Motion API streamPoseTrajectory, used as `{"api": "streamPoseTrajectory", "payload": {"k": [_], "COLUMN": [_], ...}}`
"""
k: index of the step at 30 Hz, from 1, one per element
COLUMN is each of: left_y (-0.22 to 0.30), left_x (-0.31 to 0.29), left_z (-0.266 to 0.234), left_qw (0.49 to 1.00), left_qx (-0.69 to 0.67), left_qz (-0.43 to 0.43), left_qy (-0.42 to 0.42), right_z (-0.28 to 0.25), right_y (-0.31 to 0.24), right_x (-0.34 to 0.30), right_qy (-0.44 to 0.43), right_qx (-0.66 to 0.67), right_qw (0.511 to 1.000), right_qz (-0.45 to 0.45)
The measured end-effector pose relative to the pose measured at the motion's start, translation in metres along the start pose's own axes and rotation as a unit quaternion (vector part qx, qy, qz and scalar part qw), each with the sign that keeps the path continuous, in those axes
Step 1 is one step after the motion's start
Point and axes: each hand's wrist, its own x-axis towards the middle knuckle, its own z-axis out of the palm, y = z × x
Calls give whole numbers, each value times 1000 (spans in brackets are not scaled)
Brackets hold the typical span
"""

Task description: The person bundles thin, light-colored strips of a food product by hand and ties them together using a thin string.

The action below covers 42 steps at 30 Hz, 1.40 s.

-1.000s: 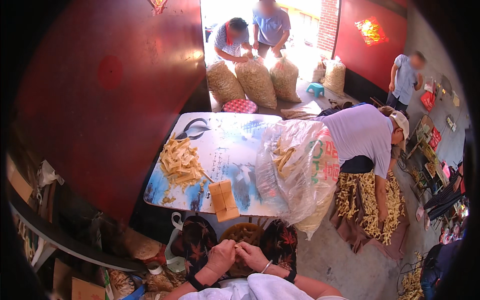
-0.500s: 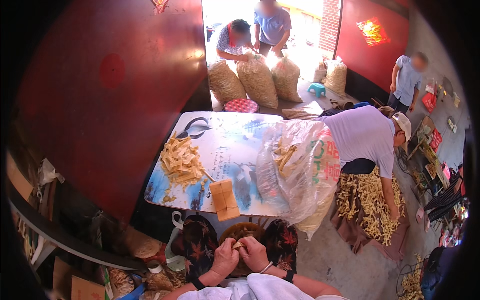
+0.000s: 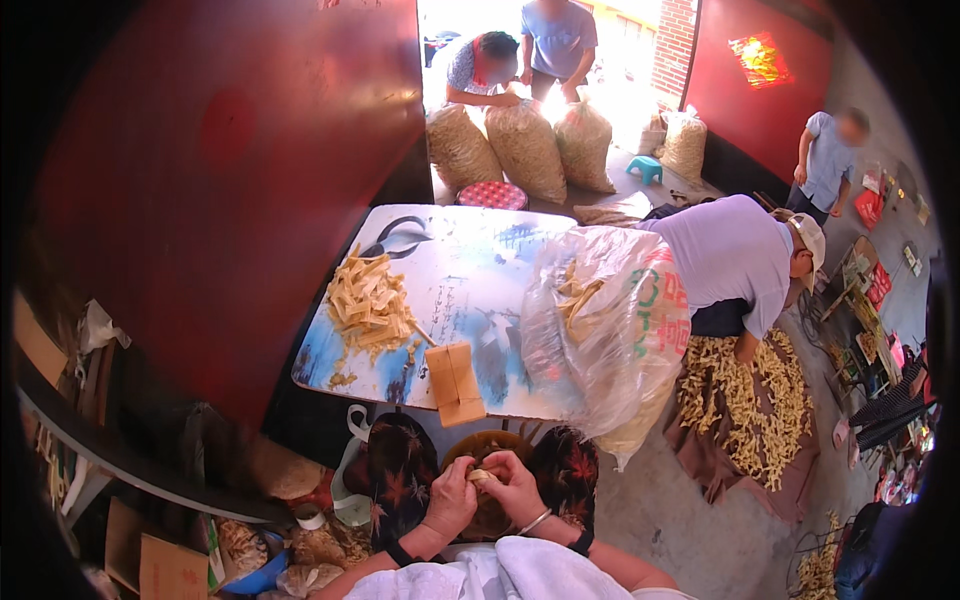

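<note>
Above a round yellowish basin between my knees, my left hand and my right hand meet with bent fingers. Both pinch a short pale-yellow strip, which looks looped or folded between the fingertips. My fingers partly hide it, and the basin's contents are too dark to name. Just ahead, a tan wooden block overhangs the near edge of the white and blue table. A heap of similar pale strips lies on the table's left side.
A large clear plastic bag drapes over the table's right end. Beyond it, a bent-over co-worker reaches to knotted yellow pieces on a brown cloth. Full sacks stand by two people at the doorway. Cardboard boxes sit lower left.
My hands stay together, and the right hand's fingers have shifted around the strip, showing more of its loop. The co-worker's arm has drawn back toward the cloth's far side. The view has shifted slightly.
</note>
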Motion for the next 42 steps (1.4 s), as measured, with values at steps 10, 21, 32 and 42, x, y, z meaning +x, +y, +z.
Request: {"api": "streamPoseTrajectory", "payload": {"k": [10,21,32,42], "left_y": [-13,-9,-32,-15], "left_x": [-2,-3,8,-8], "left_z": [-13,-13,-28,-15], "left_qw": [989,933,971,718], "left_qx": [-128,-317,-201,-630], "left_qz": [-68,-172,-127,-290], "left_qy": [31,-8,34,-63], "right_z": [-4,-5,-2,10], "right_y": [-19,-30,-39,-37], "right_x": [9,6,-10,-9], "right_qy": [22,-77,-3,0], "right_qx": [141,-11,-294,-449], "right_qw": [978,993,955,842], "right_qz": [152,86,-38,-299]}}
